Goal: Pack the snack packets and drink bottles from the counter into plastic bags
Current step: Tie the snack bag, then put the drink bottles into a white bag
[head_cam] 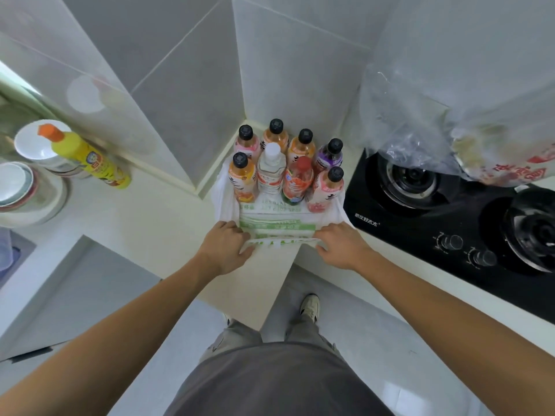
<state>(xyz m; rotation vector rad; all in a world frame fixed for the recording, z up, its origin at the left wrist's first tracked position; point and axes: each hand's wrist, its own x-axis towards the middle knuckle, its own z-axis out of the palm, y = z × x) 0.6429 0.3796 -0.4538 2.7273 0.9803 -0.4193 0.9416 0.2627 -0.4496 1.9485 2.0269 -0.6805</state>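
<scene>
Both hands down at the near corner of the pale bench [150, 217], knuckles up. Left hand [226, 246] curled on the near edge of a white plastic bag [277, 225], fingers pinching the film at its left end. Right hand [341, 246] gripping the same edge at its right end, thumb tucked under. Bag lying flat on the bench between the hands and the wall corner, printed with green bands and pale green characters too blurred to read.

Standing upright on the far part of the bag, tight in the corner: eight drink bottles [285, 166] in a cluster. Six with black caps, each cap bearing a small square code-like mark; labels in pink, orange and purple with bold dark strokes, not legible. A clear bottle with a white cap [272, 150] in the middle. Beside it a red-capped bottle [300, 177] with an orange and blue label, print unreadable.

Left along the bench: a yellow bottle with an orange cap [84, 156], tilted, small red label with writing too small to make out, next to stacked white bowls [33, 175]. Right: a black gas hob [450, 223] with white characters near its front left corner, not legible. Over the hob, a clear plastic bag [414, 133] and another with red characters [516, 163], contents blurred.
</scene>
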